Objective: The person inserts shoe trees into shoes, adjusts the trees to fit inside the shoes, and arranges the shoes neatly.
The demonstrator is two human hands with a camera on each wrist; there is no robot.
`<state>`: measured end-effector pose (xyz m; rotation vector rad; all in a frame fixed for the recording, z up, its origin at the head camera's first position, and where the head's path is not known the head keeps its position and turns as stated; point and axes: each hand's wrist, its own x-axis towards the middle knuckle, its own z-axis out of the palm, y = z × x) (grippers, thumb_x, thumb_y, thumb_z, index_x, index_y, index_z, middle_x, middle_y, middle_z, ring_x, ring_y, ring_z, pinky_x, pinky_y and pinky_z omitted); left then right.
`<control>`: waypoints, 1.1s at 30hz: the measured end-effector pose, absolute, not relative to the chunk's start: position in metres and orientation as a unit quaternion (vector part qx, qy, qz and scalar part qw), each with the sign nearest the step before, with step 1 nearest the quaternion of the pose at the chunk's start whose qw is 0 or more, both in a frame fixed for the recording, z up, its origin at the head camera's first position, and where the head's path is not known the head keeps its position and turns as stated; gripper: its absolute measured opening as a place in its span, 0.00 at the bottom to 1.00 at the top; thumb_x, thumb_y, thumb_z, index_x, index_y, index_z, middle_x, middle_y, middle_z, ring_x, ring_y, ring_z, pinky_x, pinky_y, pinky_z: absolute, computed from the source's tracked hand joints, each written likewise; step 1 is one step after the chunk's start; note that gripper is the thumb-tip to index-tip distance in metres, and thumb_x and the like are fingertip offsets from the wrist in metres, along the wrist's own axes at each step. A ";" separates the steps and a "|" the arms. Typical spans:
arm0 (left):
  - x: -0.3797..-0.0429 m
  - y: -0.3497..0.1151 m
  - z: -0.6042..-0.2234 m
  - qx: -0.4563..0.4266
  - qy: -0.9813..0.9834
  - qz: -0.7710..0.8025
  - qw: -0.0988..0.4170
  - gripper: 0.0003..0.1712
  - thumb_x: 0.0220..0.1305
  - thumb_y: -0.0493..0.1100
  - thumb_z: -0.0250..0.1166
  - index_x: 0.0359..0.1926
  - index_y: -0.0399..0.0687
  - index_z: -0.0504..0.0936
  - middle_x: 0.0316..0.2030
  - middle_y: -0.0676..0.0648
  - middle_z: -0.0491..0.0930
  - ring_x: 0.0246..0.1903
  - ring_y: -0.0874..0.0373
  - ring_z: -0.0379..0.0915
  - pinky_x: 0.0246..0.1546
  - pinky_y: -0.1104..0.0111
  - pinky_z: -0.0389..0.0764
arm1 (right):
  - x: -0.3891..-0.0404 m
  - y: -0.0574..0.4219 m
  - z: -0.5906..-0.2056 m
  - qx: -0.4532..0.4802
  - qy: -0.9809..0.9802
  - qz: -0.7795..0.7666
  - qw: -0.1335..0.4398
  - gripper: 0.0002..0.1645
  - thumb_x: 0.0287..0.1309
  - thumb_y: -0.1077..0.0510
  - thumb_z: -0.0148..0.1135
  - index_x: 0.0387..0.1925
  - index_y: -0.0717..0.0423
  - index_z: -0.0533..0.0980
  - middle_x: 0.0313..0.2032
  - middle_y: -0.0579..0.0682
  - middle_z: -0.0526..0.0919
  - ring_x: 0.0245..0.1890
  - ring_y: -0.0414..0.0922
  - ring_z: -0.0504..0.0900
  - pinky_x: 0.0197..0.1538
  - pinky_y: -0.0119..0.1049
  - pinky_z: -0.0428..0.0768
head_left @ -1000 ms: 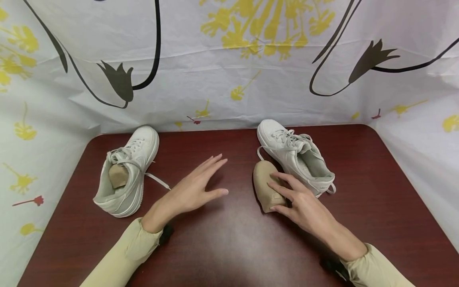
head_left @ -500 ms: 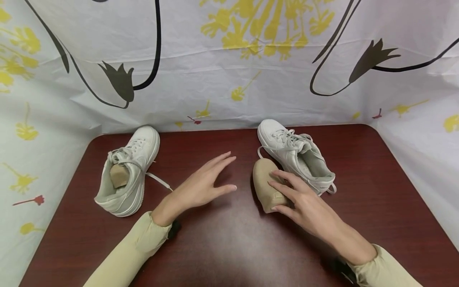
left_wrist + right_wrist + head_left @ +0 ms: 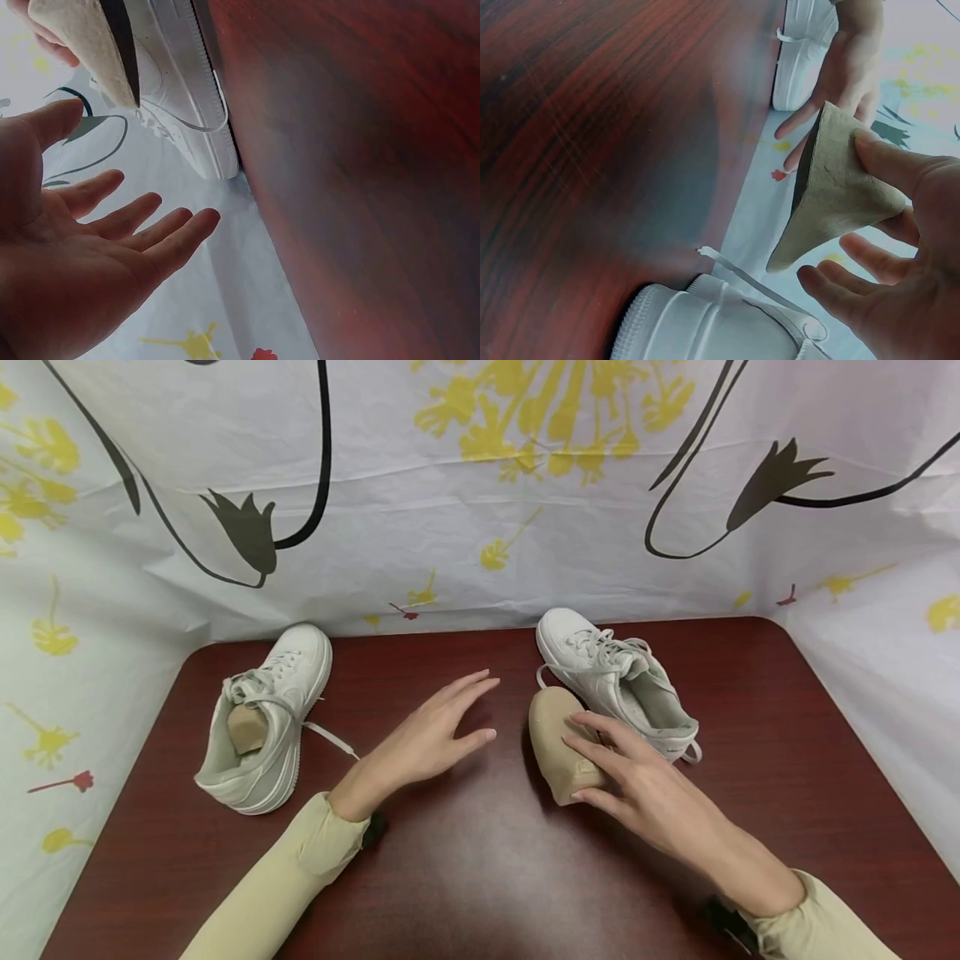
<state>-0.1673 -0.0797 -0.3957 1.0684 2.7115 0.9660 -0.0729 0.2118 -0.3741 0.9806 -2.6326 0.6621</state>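
A tan molded-pulp shoe insert (image 3: 553, 735) is pinched between the thumb and fingers of my right hand (image 3: 652, 793). In the right wrist view the insert (image 3: 844, 184) is held off the table, its hollow underside edge facing the tabletop. Just behind it lies a white sneaker (image 3: 570, 643) with loose laces and an open collar. My left hand (image 3: 420, 735) hovers left of the insert with fingers extended, holding nothing; the left wrist view shows its bare palm (image 3: 67, 277). A second white sneaker (image 3: 303, 664) stands at the left, with another tan insert (image 3: 246, 729) inside its opening.
The dark red wooden table (image 3: 480, 877) has a rounded far edge. A white sheet (image 3: 420, 543) with printed flowers hangs behind it and along both sides. A loose shoelace (image 3: 330, 737) trails from the left sneaker toward my left wrist.
My left hand has moved right and slightly away from me, nearer the held insert. The insert has risen slightly in my right hand. Both sneakers have stayed in place.
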 end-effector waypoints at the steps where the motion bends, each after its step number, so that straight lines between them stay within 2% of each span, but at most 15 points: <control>1: -0.168 -0.079 -0.396 0.348 0.882 0.316 0.033 0.37 0.69 0.51 0.64 0.75 0.53 0.62 0.74 0.48 0.58 0.72 0.55 0.54 0.69 0.56 0.61 | -0.073 0.212 -0.373 0.339 -0.904 0.229 0.128 0.37 0.53 0.48 0.73 0.63 0.57 0.75 0.66 0.54 0.69 0.65 0.50 0.69 0.68 0.24 0.56; 6: -0.173 -0.075 -0.396 0.353 0.879 0.318 0.029 0.36 0.69 0.50 0.64 0.74 0.52 0.63 0.74 0.46 0.59 0.72 0.55 0.55 0.69 0.57 0.61 | -0.071 0.214 -0.367 0.346 -0.900 0.229 0.133 0.36 0.65 0.36 0.58 0.63 0.58 0.75 0.66 0.55 0.69 0.65 0.51 0.69 0.68 0.23 0.55; 10: -0.177 -0.070 -0.395 0.353 0.879 0.319 0.028 0.36 0.69 0.50 0.64 0.74 0.52 0.63 0.73 0.46 0.59 0.72 0.55 0.55 0.69 0.57 0.61 | -0.070 0.215 -0.360 0.352 -0.899 0.224 0.134 0.38 0.68 0.33 0.50 0.63 0.57 0.75 0.66 0.55 0.69 0.65 0.52 0.69 0.68 0.24 0.56; 16: -0.181 -0.061 -0.395 0.357 0.876 0.323 0.012 0.34 0.69 0.48 0.64 0.73 0.51 0.65 0.72 0.48 0.61 0.71 0.56 0.56 0.69 0.59 0.60 | -0.068 0.218 -0.349 0.354 -0.899 0.222 0.133 0.40 0.68 0.32 0.47 0.64 0.58 0.74 0.67 0.54 0.68 0.65 0.51 0.69 0.68 0.23 0.57; 24: -0.186 -0.054 -0.397 0.377 0.861 0.341 -0.013 0.34 0.66 0.47 0.67 0.71 0.47 0.68 0.70 0.43 0.65 0.70 0.55 0.59 0.70 0.61 0.60 | -0.068 0.220 -0.343 0.354 -0.900 0.219 0.128 0.39 0.67 0.33 0.50 0.65 0.57 0.74 0.68 0.54 0.68 0.64 0.49 0.70 0.66 0.22 0.59; 33: -0.189 -0.046 -0.399 0.377 0.859 0.346 -0.011 0.34 0.66 0.47 0.68 0.70 0.47 0.69 0.70 0.44 0.66 0.70 0.56 0.59 0.70 0.63 0.59 | -0.068 0.222 -0.338 0.354 -0.900 0.215 0.138 0.41 0.69 0.31 0.45 0.64 0.57 0.74 0.67 0.54 0.68 0.64 0.49 0.70 0.66 0.21 0.57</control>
